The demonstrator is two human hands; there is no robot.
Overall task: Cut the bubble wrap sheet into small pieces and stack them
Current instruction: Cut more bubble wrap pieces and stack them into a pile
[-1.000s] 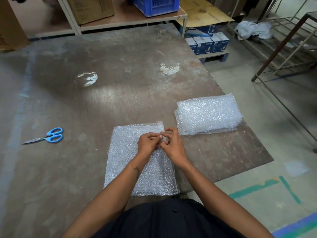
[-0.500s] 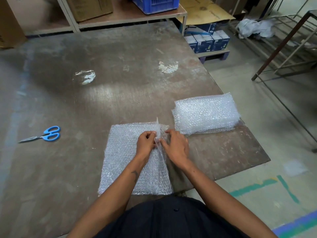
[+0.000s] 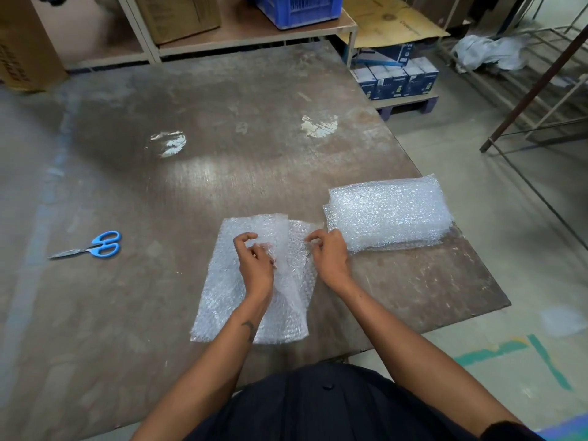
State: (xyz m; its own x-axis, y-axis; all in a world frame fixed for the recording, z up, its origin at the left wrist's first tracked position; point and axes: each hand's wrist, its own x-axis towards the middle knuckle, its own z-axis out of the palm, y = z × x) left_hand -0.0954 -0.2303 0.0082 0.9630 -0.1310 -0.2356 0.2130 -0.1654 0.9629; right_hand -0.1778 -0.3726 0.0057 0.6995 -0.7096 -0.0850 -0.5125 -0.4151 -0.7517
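Note:
A clear bubble wrap sheet (image 3: pixel 222 291) lies on the brown table (image 3: pixel 222 173) right in front of me. Its layers are being pulled apart along the middle. My left hand (image 3: pixel 254 262) pinches one layer near the sheet's far edge. My right hand (image 3: pixel 329 256) pinches the other layer, a hand's width to the right. A stack of cut bubble wrap pieces (image 3: pixel 388 214) sits just right of my right hand, near the table's right edge. Blue-handled scissors (image 3: pixel 92 246) lie on the table far to the left, out of either hand's grasp.
Behind the table stands a low shelf with a cardboard box (image 3: pixel 178 14) and a blue crate (image 3: pixel 299 7). Blue-and-white cartons (image 3: pixel 394 78) sit on a pallet at the right. A metal rack (image 3: pixel 541 90) stands on the floor further right.
My hands, which were together at the sheet's far edge, have moved apart sideways. The wrap's layers have separated between them, and a flap has lifted up.

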